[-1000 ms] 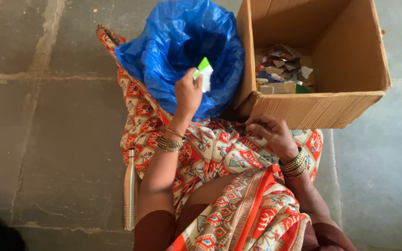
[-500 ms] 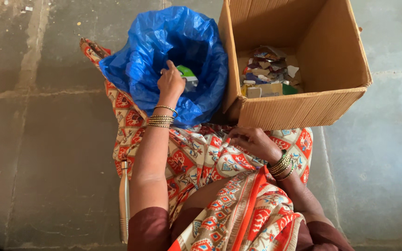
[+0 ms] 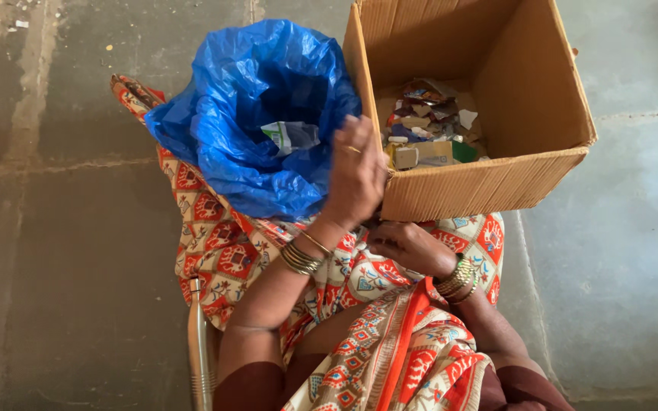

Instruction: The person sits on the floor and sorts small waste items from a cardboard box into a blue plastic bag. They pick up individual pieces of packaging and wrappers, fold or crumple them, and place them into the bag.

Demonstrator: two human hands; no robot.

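Our left hand hangs empty, fingers loosely curled, between the blue bag and the box. Our right hand rests on the lap under the box; its grip we cannot tell. A white-green packet lies inside the bag.

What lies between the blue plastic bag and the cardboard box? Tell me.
In the head view, the left hand is raised between the blue plastic bag and the cardboard box.

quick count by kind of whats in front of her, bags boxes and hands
blue plastic bag: 1
cardboard box: 1
hands: 2, left hand and right hand
pile of small scraps in the box: 1, pieces too many to count
total: 5
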